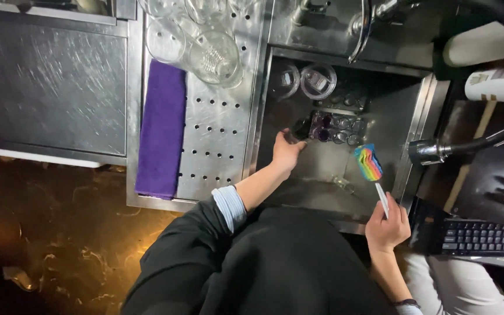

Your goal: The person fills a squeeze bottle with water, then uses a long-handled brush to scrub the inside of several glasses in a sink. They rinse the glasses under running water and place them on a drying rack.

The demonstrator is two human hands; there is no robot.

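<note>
A shiny metal sink (pixel 403 111) in a dark bar.
Your left hand (pixel 287 150) grips a small glass (pixel 300 130) near the sink's left wall; your right hand (pixel 387 224) holds a rainbow brush (pixel 370 163).

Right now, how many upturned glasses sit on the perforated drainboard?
3 show clearly: one above the purple cloth, one to its right, one at the top edge; more may be cut off.

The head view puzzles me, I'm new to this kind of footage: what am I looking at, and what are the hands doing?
The camera sits on a person's head and looks straight down at a steel sink. The left hand has its grip on a small dark glass inside the sink, next to more small glasses. The right hand holds the white handle of a rainbow-coloured brush. Left of the sink, a purple cloth lies on a perforated draining board, with clear glasses above it. A keyboard sits at right.
</note>
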